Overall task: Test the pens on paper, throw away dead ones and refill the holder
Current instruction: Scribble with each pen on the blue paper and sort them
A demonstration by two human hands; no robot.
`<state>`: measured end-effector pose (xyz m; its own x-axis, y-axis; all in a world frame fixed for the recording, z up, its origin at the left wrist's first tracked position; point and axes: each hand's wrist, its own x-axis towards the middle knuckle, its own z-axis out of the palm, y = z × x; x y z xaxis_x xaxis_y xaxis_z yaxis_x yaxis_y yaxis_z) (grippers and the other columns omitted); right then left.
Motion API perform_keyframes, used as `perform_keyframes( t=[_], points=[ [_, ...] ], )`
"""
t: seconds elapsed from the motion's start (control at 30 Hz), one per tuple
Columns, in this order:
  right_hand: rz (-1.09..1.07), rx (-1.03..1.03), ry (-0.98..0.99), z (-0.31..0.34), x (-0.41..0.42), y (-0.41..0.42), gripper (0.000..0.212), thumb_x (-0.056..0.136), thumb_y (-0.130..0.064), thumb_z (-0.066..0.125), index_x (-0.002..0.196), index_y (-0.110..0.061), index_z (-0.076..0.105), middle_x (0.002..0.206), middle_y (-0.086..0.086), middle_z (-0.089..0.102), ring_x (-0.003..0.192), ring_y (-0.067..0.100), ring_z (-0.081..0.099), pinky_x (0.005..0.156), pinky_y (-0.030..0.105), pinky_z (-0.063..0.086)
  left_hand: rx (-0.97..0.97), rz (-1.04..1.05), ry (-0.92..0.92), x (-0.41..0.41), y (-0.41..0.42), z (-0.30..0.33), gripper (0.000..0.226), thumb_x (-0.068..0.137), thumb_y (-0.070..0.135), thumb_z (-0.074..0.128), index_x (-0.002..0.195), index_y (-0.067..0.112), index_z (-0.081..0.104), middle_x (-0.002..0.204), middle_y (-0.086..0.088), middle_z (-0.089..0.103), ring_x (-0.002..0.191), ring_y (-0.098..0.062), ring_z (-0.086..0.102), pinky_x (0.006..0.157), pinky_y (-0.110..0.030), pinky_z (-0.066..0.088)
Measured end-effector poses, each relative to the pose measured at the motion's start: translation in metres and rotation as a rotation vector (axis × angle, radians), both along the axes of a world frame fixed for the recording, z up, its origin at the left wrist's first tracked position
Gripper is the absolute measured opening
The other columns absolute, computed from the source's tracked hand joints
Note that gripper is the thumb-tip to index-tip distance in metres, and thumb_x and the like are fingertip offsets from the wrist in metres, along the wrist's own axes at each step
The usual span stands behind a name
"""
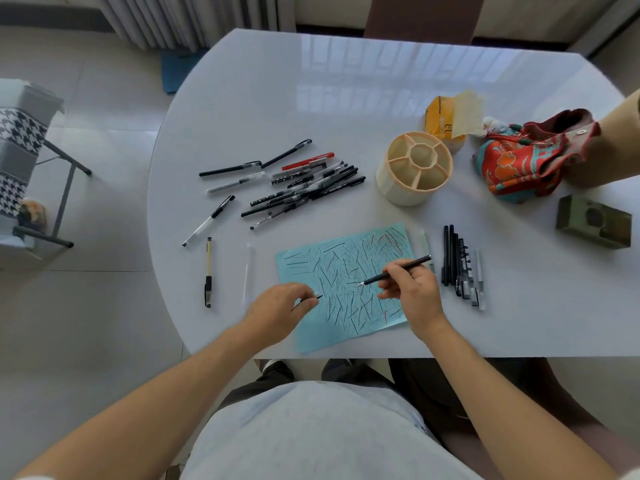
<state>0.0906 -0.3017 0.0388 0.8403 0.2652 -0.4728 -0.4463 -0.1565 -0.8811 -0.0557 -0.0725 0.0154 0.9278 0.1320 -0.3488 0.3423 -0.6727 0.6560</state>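
A light blue paper (343,285), covered in black and red test strokes, lies at the table's near edge. My right hand (412,292) grips a black pen (398,270) with its tip down on the paper. My left hand (277,311) rests on the paper's left side and holds a small dark pen or cap (311,298); which one I cannot tell. A heap of pens (304,187) lies behind the paper. A row of several pens (462,268) lies to the right. The cream round pen holder (414,168), divided into compartments, stands empty at the back right.
Three single pens (209,271) lie left of the paper. A yellow tissue pack (446,117), a red patterned cloth bag (526,157) and an olive box (594,225) sit at the right. A folding chair (31,161) stands left of the white table (277,98).
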Motion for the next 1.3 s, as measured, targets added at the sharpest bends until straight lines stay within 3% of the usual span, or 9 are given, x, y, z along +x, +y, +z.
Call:
perform_keyframes(
  t=[0.23, 0.4, 0.57, 0.8, 1.0, 1.07, 1.13, 1.2, 1.3],
  points=[
    [0.055, 0.126, 0.019, 0.017, -0.012, -0.002, 0.019, 0.089, -0.024, 0.064, 0.087, -0.006, 0.070, 0.076, 0.014, 0.069, 0.069, 0.024, 0.067, 0.062, 0.035, 0.061, -0.010, -0.119, -0.043, 0.037, -0.032, 0.019, 0.020, 0.098, 0.045, 0.052, 0.097, 0.030, 0.065, 0.086, 0.014, 0.064, 0.079, -0.006, 0.058, 0.071, -0.031, 0.051],
    [-0.019, 0.136, 0.003, 0.015, -0.009, -0.015, 0.015, 0.092, -0.019, 0.063, 0.086, -0.008, 0.071, 0.075, 0.012, 0.068, 0.068, 0.022, 0.066, 0.060, 0.032, 0.060, 0.012, -0.149, -0.025, 0.049, -0.043, 0.022, 0.019, 0.098, 0.044, 0.052, 0.096, 0.030, 0.065, 0.075, 0.015, 0.061, 0.068, -0.001, 0.054, 0.059, -0.023, 0.039],
    [0.000, 0.145, 0.002, 0.011, -0.003, -0.028, 0.015, 0.100, -0.010, 0.060, 0.089, -0.006, 0.069, 0.075, 0.011, 0.069, 0.068, 0.021, 0.067, 0.060, 0.031, 0.060, 0.001, -0.184, -0.012, 0.055, -0.056, 0.026, 0.020, 0.099, 0.041, 0.053, 0.098, 0.026, 0.067, 0.073, 0.013, 0.060, 0.065, -0.003, 0.054, 0.058, -0.023, 0.041],
    [0.094, 0.083, 0.023, -0.004, -0.013, -0.024, 0.024, 0.106, -0.021, 0.056, 0.095, -0.005, 0.069, 0.074, 0.013, 0.070, 0.065, 0.022, 0.065, 0.064, 0.029, 0.057, -0.045, -0.135, -0.088, 0.069, -0.086, 0.032, 0.022, 0.099, 0.028, 0.055, 0.086, 0.013, 0.063, 0.067, 0.007, 0.056, 0.062, -0.013, 0.050, 0.060, -0.033, 0.042],
    [0.166, -0.013, 0.083, -0.013, -0.010, -0.026, 0.026, 0.106, -0.027, 0.055, 0.094, -0.008, 0.068, 0.070, 0.004, 0.069, 0.061, 0.016, 0.064, 0.061, 0.028, 0.057, -0.073, -0.120, -0.026, 0.067, -0.090, 0.017, 0.023, 0.096, 0.035, 0.057, 0.083, 0.018, 0.064, 0.067, 0.007, 0.058, 0.063, -0.013, 0.053, 0.062, -0.037, 0.046],
    [0.204, -0.088, 0.103, -0.015, 0.004, -0.030, 0.028, 0.106, -0.029, 0.054, 0.093, -0.008, 0.068, 0.072, 0.003, 0.068, 0.063, 0.016, 0.062, 0.061, 0.029, 0.058, -0.079, -0.134, 0.009, 0.070, -0.083, 0.014, 0.026, 0.095, 0.048, 0.055, 0.093, 0.026, 0.069, 0.076, 0.012, 0.064, 0.071, -0.005, 0.057, 0.066, -0.032, 0.049],
    [0.262, -0.299, 0.038, -0.018, 0.035, -0.034, 0.031, 0.106, -0.033, 0.051, 0.090, -0.010, 0.065, 0.077, 0.003, 0.065, 0.067, 0.017, 0.059, 0.060, 0.032, 0.056, -0.050, -0.113, 0.032, 0.072, -0.069, 0.008, 0.037, 0.096, 0.056, 0.050, 0.115, 0.030, 0.066, 0.099, 0.016, 0.067, 0.091, -0.003, 0.060, 0.081, -0.029, 0.051],
    [0.381, -0.626, -0.121, -0.022, 0.069, -0.039, 0.031, 0.106, -0.033, 0.049, 0.087, -0.012, 0.062, 0.080, 0.004, 0.063, 0.069, 0.019, 0.057, 0.057, 0.032, 0.046, 0.031, -0.073, 0.053, 0.067, -0.051, 0.001, 0.042, 0.098, 0.054, 0.046, 0.128, 0.028, 0.059, 0.122, 0.012, 0.063, 0.116, -0.008, 0.054, 0.098, -0.035, 0.047],
    [0.544, -0.932, -0.263, -0.032, 0.100, -0.044, 0.023, 0.105, -0.032, 0.050, 0.088, -0.016, 0.053, 0.081, 0.001, 0.057, 0.069, 0.018, 0.056, 0.052, 0.029, 0.035, 0.158, -0.041, 0.024, 0.049, -0.025, -0.009, 0.033, 0.099, 0.038, 0.052, 0.128, 0.023, 0.060, 0.132, 0.004, 0.058, 0.130, -0.018, 0.045, 0.106, -0.036, 0.039]
  ],
)
